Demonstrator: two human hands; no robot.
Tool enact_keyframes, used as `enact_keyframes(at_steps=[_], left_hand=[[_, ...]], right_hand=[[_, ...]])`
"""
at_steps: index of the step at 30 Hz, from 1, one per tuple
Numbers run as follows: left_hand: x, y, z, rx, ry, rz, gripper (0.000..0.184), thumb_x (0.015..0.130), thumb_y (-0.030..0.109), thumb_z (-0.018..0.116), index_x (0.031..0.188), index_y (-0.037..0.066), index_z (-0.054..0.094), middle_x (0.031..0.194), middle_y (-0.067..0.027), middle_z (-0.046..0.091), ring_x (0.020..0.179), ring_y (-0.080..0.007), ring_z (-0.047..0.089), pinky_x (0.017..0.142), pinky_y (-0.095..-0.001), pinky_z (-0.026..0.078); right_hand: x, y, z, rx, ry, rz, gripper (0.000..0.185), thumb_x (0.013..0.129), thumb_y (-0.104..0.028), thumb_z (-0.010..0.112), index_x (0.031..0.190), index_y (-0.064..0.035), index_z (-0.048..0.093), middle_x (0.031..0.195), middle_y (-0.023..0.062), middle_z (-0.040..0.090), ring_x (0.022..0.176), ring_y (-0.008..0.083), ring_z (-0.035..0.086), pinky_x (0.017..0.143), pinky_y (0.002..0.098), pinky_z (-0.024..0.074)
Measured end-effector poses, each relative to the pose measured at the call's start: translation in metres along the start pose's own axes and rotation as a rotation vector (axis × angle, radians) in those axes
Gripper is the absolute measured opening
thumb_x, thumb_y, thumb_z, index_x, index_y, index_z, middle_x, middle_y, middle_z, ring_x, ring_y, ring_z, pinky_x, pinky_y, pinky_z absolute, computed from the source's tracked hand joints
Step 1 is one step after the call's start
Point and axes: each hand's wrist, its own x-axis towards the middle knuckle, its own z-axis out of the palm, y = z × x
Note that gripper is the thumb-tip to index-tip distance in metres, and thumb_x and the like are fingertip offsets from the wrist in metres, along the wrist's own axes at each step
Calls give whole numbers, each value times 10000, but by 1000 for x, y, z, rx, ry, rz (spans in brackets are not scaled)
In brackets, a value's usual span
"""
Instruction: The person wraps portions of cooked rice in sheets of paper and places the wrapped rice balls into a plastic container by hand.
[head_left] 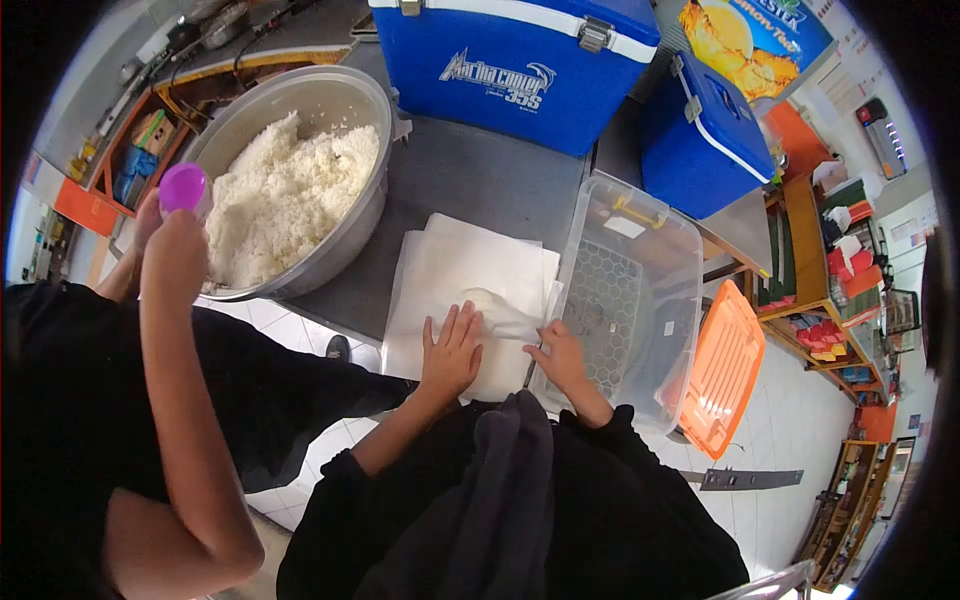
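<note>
A stack of white paper sheets [465,255] lies on the dark table in front of me. A small white mound [484,303] sits on the stack, partly covered by a creased paper fold; it looks like rice, though I cannot be sure. My left hand [450,352] rests on the paper with fingers spread, its fingertips against the mound's near side. At the stack's right edge, my right hand [563,360] has thumb and forefinger closed on the top sheet of paper. The sheet is creased between the mound and that hand.
To the left stands a large metal basin [345,255] of cooked rice [290,185]. Beside it, a co-worker's hand [175,245] holds a purple cup [184,187]. A clear plastic box [650,330] adjoins the papers; its orange lid [722,370] lies beyond. Blue coolers [500,75] stand behind.
</note>
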Motion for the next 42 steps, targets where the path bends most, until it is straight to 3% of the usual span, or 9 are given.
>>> enact_keyframes(at_steps=[7, 11, 14, 23, 25, 27, 29, 36, 42], left_hand=[[7, 1, -7, -32, 18, -15, 507, 810, 256, 529, 1277, 93, 418, 1376, -98, 358, 1247, -265, 352, 1006, -577, 193], [19, -4, -6, -2, 36, -24, 431, 800, 241, 548, 1203, 107, 473, 1280, -91, 437, 1183, -260, 403, 1002, -578, 206], [33, -13, -4, 73, 22, 12, 388, 783, 218, 574, 1150, 119, 497, 1184, -84, 477, 1131, -259, 429, 1000, -577, 215], [88, -22, -47, 52, 289, -40, 381, 734, 175, 638, 1100, 120, 549, 1216, -40, 502, 1202, -213, 401, 1041, -583, 144], [96, -40, -50, 136, -152, 191, 431, 729, 204, 649, 1142, 134, 546, 1299, -50, 457, 1272, -202, 341, 1051, -572, 142], [111, -37, -60, 75, -402, 98, 441, 733, 211, 646, 1156, 140, 545, 1308, -53, 450, 1284, -201, 327, 1050, -570, 148], [105, -34, -61, 15, -661, 4, 451, 736, 218, 643, 1170, 146, 544, 1317, -55, 443, 1295, -200, 313, 1049, -568, 154], [158, -12, -111, -49, 407, 209, 491, 804, 164, 543, 1265, 44, 421, 1351, -136, 392, 1275, -312, 334, 1028, -555, 209], [262, -35, -128, 204, 333, 231, 534, 859, 310, 474, 1330, 84, 361, 1408, -96, 323, 1325, -251, 254, 1045, -551, 186]], right_hand=[[15, 18, 29, 1379, -28, 625, 280, 819, -202, 624, 1009, -9, 552, 867, 53, 543, 878, 147, 545, 695, 309, 460], [97, 29, 39, 252, -35, 475, 432, 778, -249, 650, 1122, -52, 479, 871, 111, 598, 825, 200, 579, 712, 335, 446], [135, 36, 49, 193, 242, 197, 565, 707, -210, 713, 1176, -65, 433, 832, 105, 607, 769, 211, 588, 709, 338, 443], [81, -39, -60, 541, -210, -120, 409, 678, 45, 583, 1075, -28, 515, 886, 110, 628, 827, 254, 602, 799, 352, 452], [52, -43, -36, 70, 335, -311, 329, 670, 36, 556, 992, -28, 575, 913, 101, 633, 880, 277, 599, 830, 367, 450], [33, -49, -5, 185, 8, -679, 292, 700, 21, 539, 985, -26, 584, 989, 110, 619, 971, 301, 571, 876, 391, 432], [27, -71, 0, 171, -6, -644, 288, 712, 16, 537, 994, -21, 581, 1031, 120, 603, 1017, 300, 550, 898, 405, 418], [150, -91, -84, -141, 442, -377, 548, 800, -171, 549, 1292, 11, 388, 1347, 170, 389, 1254, 336, 353, 1029, 469, 266], [252, -41, -138, -745, 181, -77, 577, 877, -352, 477, 1361, -83, 314, 1435, 93, 279, 1326, 273, 252, 1030, 504, 261]])
